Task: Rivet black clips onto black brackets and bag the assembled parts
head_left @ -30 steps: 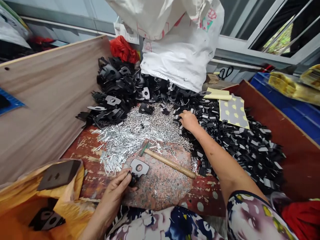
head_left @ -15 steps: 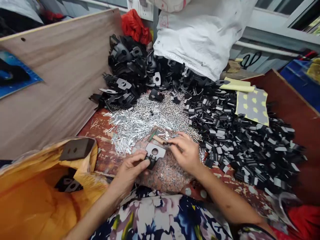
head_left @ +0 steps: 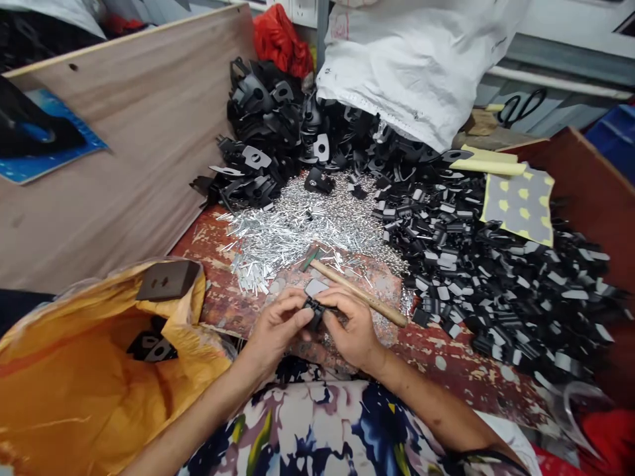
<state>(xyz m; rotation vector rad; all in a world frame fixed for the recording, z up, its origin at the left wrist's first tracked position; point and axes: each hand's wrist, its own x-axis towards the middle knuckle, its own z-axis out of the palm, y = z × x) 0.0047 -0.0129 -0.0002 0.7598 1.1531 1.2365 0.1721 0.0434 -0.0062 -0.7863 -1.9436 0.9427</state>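
Close to the table's front, my left hand (head_left: 278,324) pinches a small black plastic clip part (head_left: 314,313) with a pale grey face. My right hand (head_left: 353,328) meets it from the other side, its fingers closed on the same part. Fingers cover much of the part, so how its pieces fit together is hidden. Just beyond my hands lies a hammer (head_left: 364,296), its wooden handle slanting down to the right behind my right hand. Thin metal pins (head_left: 268,248) are heaped behind the hammer head.
Small metal pieces (head_left: 347,205) spread beyond the pins. Black plates with holes (head_left: 268,99) pile up at the back left. Small black clips (head_left: 461,264) cover the right side, with a yellow-grey sheet (head_left: 518,201) on top. An orange sack (head_left: 99,396) gapes at my left; a wooden board (head_left: 149,119) stands behind it.
My hands have come together, and my right hand has moved left onto the part in my left hand. The part has tilted, hiding its holed face. The hammer's handle now shows fully.
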